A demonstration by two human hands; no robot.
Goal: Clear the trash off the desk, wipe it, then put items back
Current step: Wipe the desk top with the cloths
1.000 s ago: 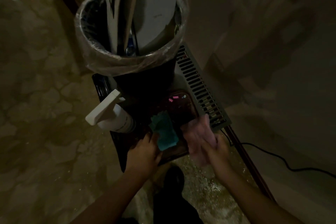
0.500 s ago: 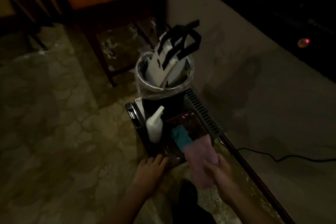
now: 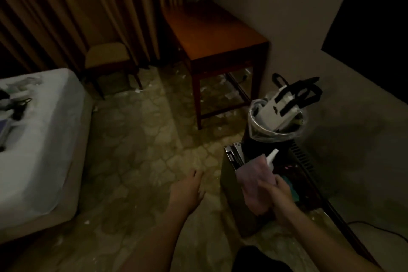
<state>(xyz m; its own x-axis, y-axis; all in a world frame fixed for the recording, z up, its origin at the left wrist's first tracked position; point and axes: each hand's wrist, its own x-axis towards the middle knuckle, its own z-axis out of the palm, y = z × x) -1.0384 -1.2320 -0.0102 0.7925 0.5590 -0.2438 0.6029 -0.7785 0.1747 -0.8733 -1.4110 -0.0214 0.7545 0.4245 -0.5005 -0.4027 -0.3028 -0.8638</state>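
My right hand (image 3: 279,202) grips a pink cloth (image 3: 256,180) above a low dark stand (image 3: 231,196) by the wall. A white spray bottle (image 3: 272,157) pokes up just behind the cloth, and a teal cloth (image 3: 292,190) lies on the stand to the right of my hand. My left hand (image 3: 187,190) hangs free over the floor, fingers relaxed, holding nothing. A lined trash bin (image 3: 260,128) stuffed with a white paper bag with black handles (image 3: 284,104) stands behind the stand. The wooden desk (image 3: 212,28) is farther back against the wall.
A bed with a white cover (image 3: 39,139) and some items on it fills the left side. A chair (image 3: 106,59) stands by brown curtains. A cable (image 3: 375,226) runs along the floor at the right. Patterned floor lies between bed and stand.
The view has pulled up and back, bringing the desk, chair and bed into sight. My left hand came off the stand's edge. My right hand lifted the pink cloth off the stand.
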